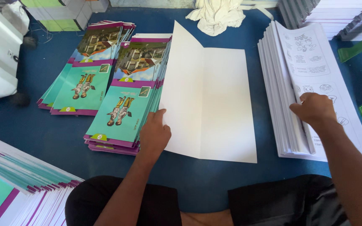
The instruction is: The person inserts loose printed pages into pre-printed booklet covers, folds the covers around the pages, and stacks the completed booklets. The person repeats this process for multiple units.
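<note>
Black-clad knees are seen at the bottom edge, above them a blue mat (55,138). A white folded sheet (214,100), long axis running away from the body, is held at its near-left edge by the left hand (153,136), fingers together, thumb on top. Just left are two teal-and-purple cover stacks (122,104). Printed pages (311,62) are pinched by the right hand (315,109).
</note>
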